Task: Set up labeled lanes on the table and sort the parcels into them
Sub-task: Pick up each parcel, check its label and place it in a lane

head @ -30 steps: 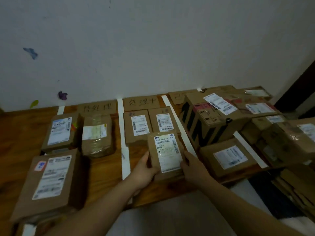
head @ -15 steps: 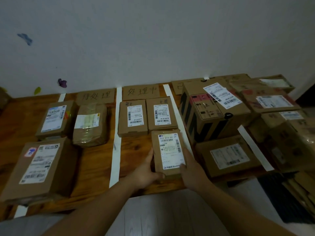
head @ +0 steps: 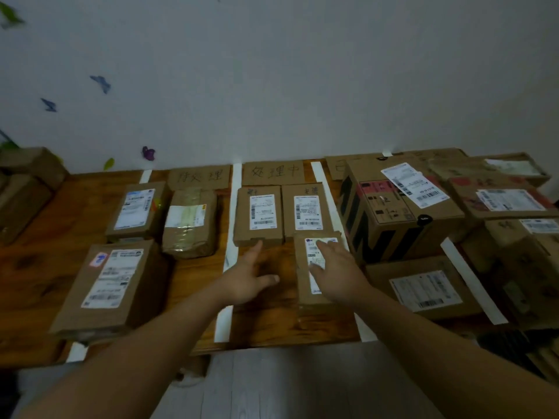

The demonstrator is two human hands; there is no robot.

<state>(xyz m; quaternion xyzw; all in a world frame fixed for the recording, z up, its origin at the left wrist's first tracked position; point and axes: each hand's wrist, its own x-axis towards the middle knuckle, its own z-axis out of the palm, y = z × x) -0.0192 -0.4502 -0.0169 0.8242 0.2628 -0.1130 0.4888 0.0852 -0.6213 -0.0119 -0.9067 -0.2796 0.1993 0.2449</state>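
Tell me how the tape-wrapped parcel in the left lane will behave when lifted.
The tape-wrapped parcel probably gives a little: its sides look rumpled and bulged. Its glossy wrap may feel slippery. Lying flat and broad, it seems unlikely to tip.

Likely a home room; butterfly stickers on white wall; wooden table; plank floor

The left sign bears handwritten 待处理, somewhat blurred. The middle sign reads 处理中. A third sign is mostly hidden behind the big box and cannot be read. The box's side carries large black letters, seemingly MINI. Shipping labels show barcodes; their print is too small to read.
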